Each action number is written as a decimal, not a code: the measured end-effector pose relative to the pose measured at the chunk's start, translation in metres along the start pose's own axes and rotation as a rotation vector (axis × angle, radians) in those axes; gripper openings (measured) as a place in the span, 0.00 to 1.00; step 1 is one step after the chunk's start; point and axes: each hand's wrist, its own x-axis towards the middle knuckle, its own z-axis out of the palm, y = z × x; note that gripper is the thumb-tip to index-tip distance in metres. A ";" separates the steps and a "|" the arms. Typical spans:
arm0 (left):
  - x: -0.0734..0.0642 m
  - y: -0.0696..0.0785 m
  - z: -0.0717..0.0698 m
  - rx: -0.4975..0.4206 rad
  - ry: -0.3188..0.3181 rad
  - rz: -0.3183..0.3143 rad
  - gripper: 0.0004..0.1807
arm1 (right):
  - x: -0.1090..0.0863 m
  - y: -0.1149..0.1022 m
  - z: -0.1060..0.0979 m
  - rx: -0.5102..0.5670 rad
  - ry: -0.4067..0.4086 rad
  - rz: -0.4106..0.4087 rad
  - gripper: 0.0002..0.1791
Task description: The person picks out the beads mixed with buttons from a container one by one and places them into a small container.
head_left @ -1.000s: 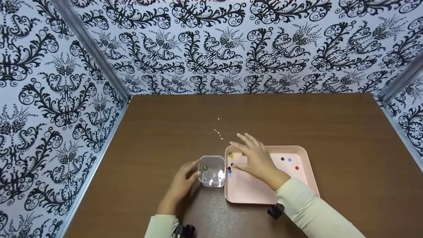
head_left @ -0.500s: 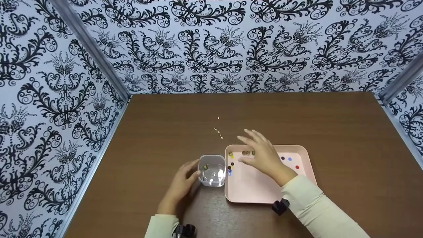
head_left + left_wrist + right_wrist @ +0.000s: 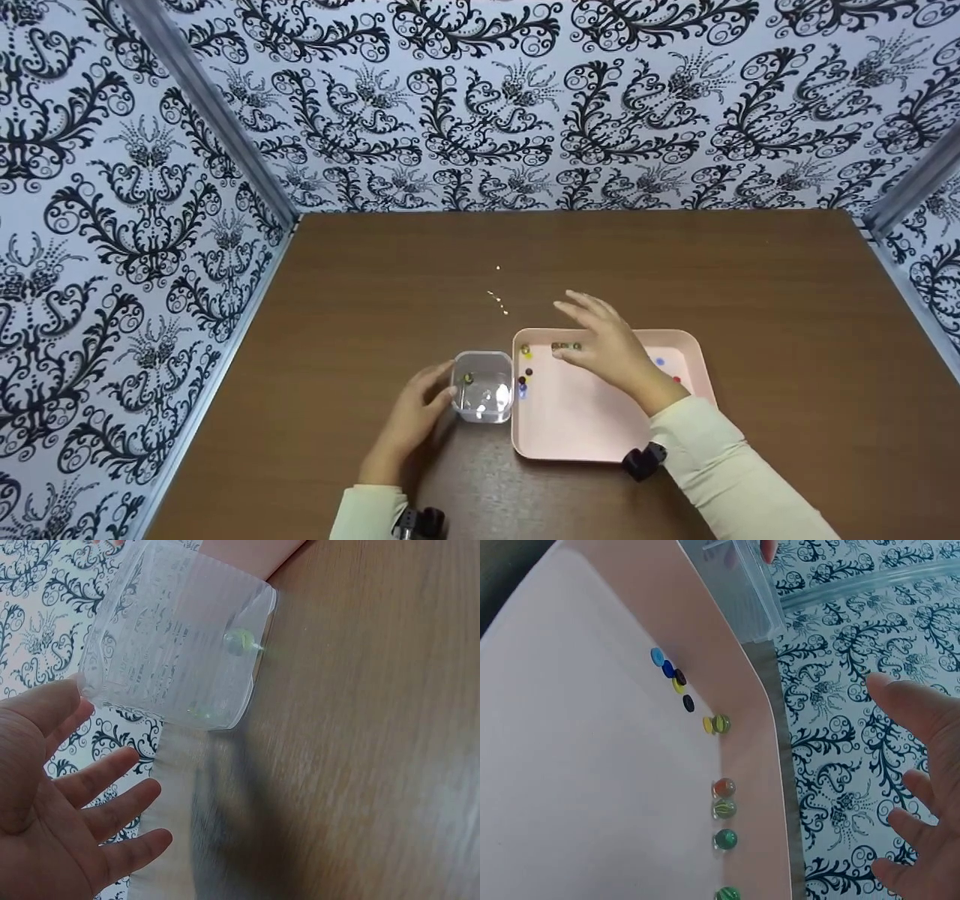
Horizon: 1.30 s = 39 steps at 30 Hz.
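A clear plastic box (image 3: 482,412) with a green-yellow marble (image 3: 469,379) inside stands against the left side of a pink tray (image 3: 592,427). My left hand (image 3: 411,416) rests at the box's left side, thumb and forefinger touching it near the rim, the other fingers loosely extended. Over the tray's far part hovers my right hand (image 3: 611,352), fingers spread, holding nothing. Below its fingers, along the far wall, several glass marbles (image 3: 724,808) lie in a row, one orange and others green. A yellow-green marble (image 3: 721,724) lies in the corner beside a yellow disc (image 3: 707,725).
Small flat discs (image 3: 668,669) in blue, dark and yellow lie along the tray's left wall. A light blue disc (image 3: 660,361) and a red disc (image 3: 676,379) lie at its right. The brown table (image 3: 360,285) meets patterned walls (image 3: 480,105) at the back and sides.
My right hand has moved rightward over the tray, uncovering the row of marbles at the far wall and covering a dark disc at right. My left hand and the box have stayed put.
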 end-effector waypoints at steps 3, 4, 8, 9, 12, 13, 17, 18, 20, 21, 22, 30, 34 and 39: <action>0.000 0.000 0.000 -0.005 -0.003 0.005 0.23 | -0.001 0.003 -0.002 0.035 0.004 0.009 0.37; 0.000 0.000 0.000 -0.002 -0.002 0.009 0.23 | -0.001 0.004 -0.002 0.042 0.002 0.011 0.37; 0.000 0.000 0.000 0.004 0.006 0.034 0.22 | -0.001 0.007 -0.004 0.068 0.007 0.012 0.36; 0.000 0.000 -0.001 0.008 0.008 0.038 0.22 | -0.001 0.008 -0.005 0.070 0.008 0.013 0.36; 0.000 0.002 -0.001 0.016 0.013 0.039 0.22 | -0.001 0.009 -0.007 0.082 0.015 0.017 0.36; 0.000 0.002 -0.001 0.017 0.013 0.038 0.22 | -0.001 0.010 -0.008 0.087 0.017 0.018 0.36; 0.000 0.003 -0.001 0.018 0.006 0.036 0.22 | -0.002 0.013 -0.010 0.127 0.029 0.033 0.36; 0.000 0.003 -0.001 0.018 0.004 0.035 0.22 | -0.002 0.014 -0.011 0.142 0.031 0.041 0.36; 0.000 0.003 -0.001 0.021 0.000 0.030 0.22 | -0.003 0.016 -0.012 0.172 0.028 0.058 0.36; 0.000 0.003 -0.001 0.022 -0.001 0.027 0.23 | -0.004 0.017 -0.013 0.187 0.025 0.065 0.36; 0.000 0.003 -0.001 0.023 -0.001 0.024 0.23 | -0.004 0.018 -0.013 0.201 0.021 0.072 0.35; 0.000 0.002 -0.001 0.031 0.004 0.017 0.23 | -0.006 0.025 -0.016 0.264 0.006 0.146 0.35; 0.000 0.002 -0.001 0.033 0.002 0.013 0.23 | -0.006 0.030 -0.017 0.295 -0.001 0.177 0.35; -0.001 0.002 -0.001 0.017 -0.004 0.004 0.23 | -0.008 0.037 -0.020 0.338 0.013 0.187 0.34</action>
